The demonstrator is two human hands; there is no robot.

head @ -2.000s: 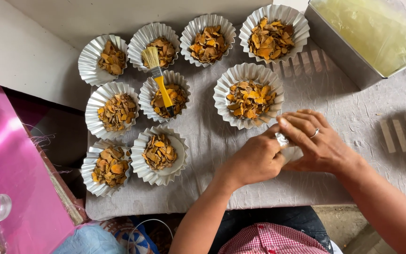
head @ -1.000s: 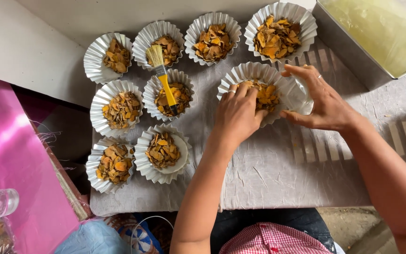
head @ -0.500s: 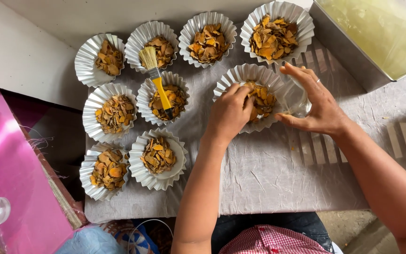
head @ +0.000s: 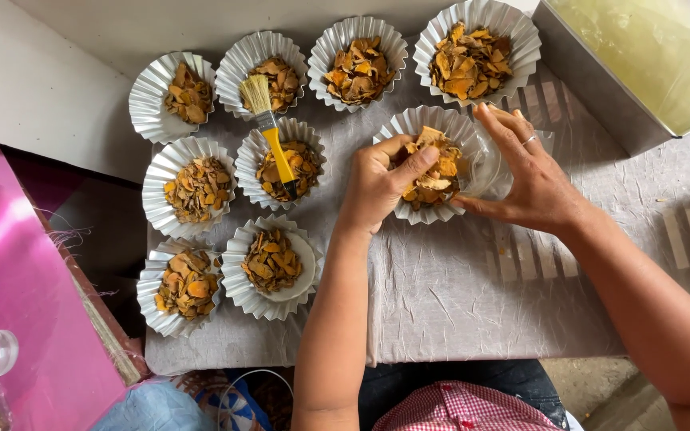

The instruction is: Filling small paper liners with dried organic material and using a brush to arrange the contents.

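Fluted foil cup (head: 409, 132) of chips between hands: left hand (head: 381, 179) pinching chips, right hand (head: 533, 179) spread, cupping rim.

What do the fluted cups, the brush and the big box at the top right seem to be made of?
The fluted cup under both hands looks like thin shiny foil or foil-coated paper: crisp pleats, silvery glint. The brush has pale straw-coloured bristles, a metal band and a glossy yellow handle, probably plastic or painted wood. The box looks like dull grey sheet metal with folded edges.
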